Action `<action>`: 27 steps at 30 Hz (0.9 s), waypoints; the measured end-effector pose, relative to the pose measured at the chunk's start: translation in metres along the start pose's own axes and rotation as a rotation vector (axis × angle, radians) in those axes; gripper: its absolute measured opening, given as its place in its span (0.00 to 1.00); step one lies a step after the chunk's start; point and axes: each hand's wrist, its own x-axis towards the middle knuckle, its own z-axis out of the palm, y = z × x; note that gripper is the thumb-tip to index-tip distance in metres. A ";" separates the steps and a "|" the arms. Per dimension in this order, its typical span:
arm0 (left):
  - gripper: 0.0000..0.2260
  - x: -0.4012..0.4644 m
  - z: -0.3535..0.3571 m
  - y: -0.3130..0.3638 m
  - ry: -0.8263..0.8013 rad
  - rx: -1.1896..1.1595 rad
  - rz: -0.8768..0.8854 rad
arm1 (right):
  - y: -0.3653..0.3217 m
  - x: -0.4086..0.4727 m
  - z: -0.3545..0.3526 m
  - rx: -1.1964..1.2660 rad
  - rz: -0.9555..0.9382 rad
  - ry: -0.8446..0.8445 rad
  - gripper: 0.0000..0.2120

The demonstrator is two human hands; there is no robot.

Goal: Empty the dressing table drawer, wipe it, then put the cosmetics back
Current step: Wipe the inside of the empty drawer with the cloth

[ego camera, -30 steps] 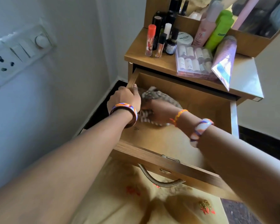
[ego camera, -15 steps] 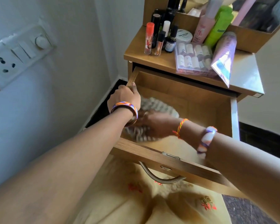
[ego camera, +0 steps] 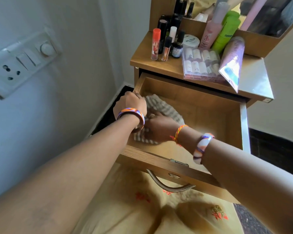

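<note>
The wooden drawer (ego camera: 215,115) of the dressing table is pulled out, and only a grey striped cloth (ego camera: 161,105) lies in it. My left hand (ego camera: 130,103) grips the drawer's left wall near its back corner. My right hand (ego camera: 159,127) holds the cloth against the drawer floor at the left side, its fingers hidden behind my left wrist. Cosmetics stand on the table top (ego camera: 169,66): a red-capped tube (ego camera: 155,44), small dark bottles (ego camera: 177,46), a white jar (ego camera: 191,41), a clear pack of small bottles (ego camera: 200,65), pink (ego camera: 210,32) and green (ego camera: 225,32) bottles and a shiny tube (ego camera: 232,61).
A white wall with a switch and socket plate (ego camera: 19,65) is close on the left. A metal handle (ego camera: 169,184) hangs on the drawer front, above my yellow embroidered clothing (ego camera: 142,208). Dark floor shows on both sides of the table.
My right hand has slid the cloth from the back left of the drawer toward the front left. My left hand has kept its grip on the drawer wall.
</note>
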 end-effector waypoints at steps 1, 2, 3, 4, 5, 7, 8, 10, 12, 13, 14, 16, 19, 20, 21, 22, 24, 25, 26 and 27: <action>0.20 0.001 0.001 0.000 0.003 0.004 -0.001 | -0.004 -0.009 0.000 0.003 -0.057 -0.024 0.25; 0.20 0.002 0.002 0.000 0.007 -0.003 -0.002 | -0.003 -0.016 0.004 0.013 -0.116 -0.047 0.26; 0.20 0.004 0.005 -0.001 0.010 -0.024 0.000 | -0.001 -0.022 0.007 0.057 -0.174 -0.081 0.27; 0.20 0.005 0.007 -0.002 0.010 -0.057 0.000 | -0.001 -0.030 0.007 0.119 -0.228 -0.122 0.27; 0.20 0.006 0.008 -0.002 0.011 -0.087 -0.001 | -0.002 -0.037 0.005 0.174 -0.294 -0.145 0.27; 0.20 0.006 0.009 -0.003 0.012 -0.095 -0.002 | -0.003 -0.036 0.002 0.170 -0.351 -0.138 0.27; 0.20 0.006 0.008 -0.003 0.013 -0.084 0.003 | -0.007 -0.036 -0.007 0.154 -0.324 -0.145 0.27; 0.21 0.006 0.006 -0.004 0.018 -0.057 0.012 | 0.026 -0.011 0.019 0.108 -0.260 -0.188 0.26; 0.21 0.004 0.005 -0.003 0.012 -0.037 0.019 | 0.113 0.038 0.089 0.068 -0.050 -0.107 0.25; 0.21 0.004 0.005 -0.003 0.009 -0.023 0.024 | 0.140 0.052 0.103 0.070 0.024 -0.094 0.29; 0.21 0.003 0.004 -0.003 0.008 -0.013 0.029 | 0.140 0.055 0.102 0.078 0.084 -0.130 0.32; 0.21 0.001 0.005 -0.004 0.009 -0.004 0.033 | 0.084 0.034 0.051 0.160 0.136 -0.034 0.33; 0.21 0.003 0.005 -0.004 0.020 -0.004 0.030 | 0.036 0.010 -0.006 0.049 0.181 0.081 0.32; 0.21 0.003 0.005 -0.004 0.021 -0.004 0.030 | 0.046 0.011 0.004 0.038 0.175 0.107 0.32; 0.21 0.004 0.007 -0.004 0.020 -0.002 0.029 | 0.052 0.001 0.008 0.084 0.206 0.089 0.32; 0.21 0.004 0.007 -0.004 0.013 -0.014 0.026 | 0.060 -0.005 0.013 0.079 0.213 0.072 0.32; 0.21 0.005 0.009 -0.004 -0.012 -0.052 0.005 | 0.075 -0.022 0.015 0.089 0.230 0.107 0.33; 0.21 0.007 0.009 -0.004 -0.016 -0.071 0.000 | 0.082 -0.030 0.015 0.089 0.256 0.132 0.33; 0.21 0.005 0.008 -0.003 -0.027 -0.086 -0.012 | 0.087 -0.041 0.015 0.103 0.300 0.163 0.33; 0.21 0.006 0.008 -0.003 -0.020 -0.077 -0.006 | 0.091 -0.052 0.013 0.121 0.382 0.142 0.31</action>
